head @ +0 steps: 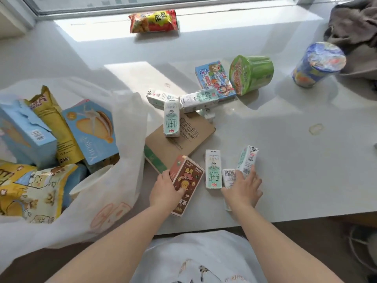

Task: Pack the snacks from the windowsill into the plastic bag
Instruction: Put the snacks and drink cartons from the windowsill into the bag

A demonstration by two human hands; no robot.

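Head view: left hand point(164, 188) grips a brown carton point(188, 180) near the sill's point(285, 160) front edge. Right hand point(242, 188), fingers spread, presses on a milk carton point(229, 177); two more cartons flank it. White bag point(114, 180) at left edge, open, holding snack boxes. Noodle cups point(252, 74) sit toward the right rear.

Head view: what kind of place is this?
Probably a home, at a wide windowsill under a window frame. Crumpled clothes lie on it, and snacks fill a plastic bag.
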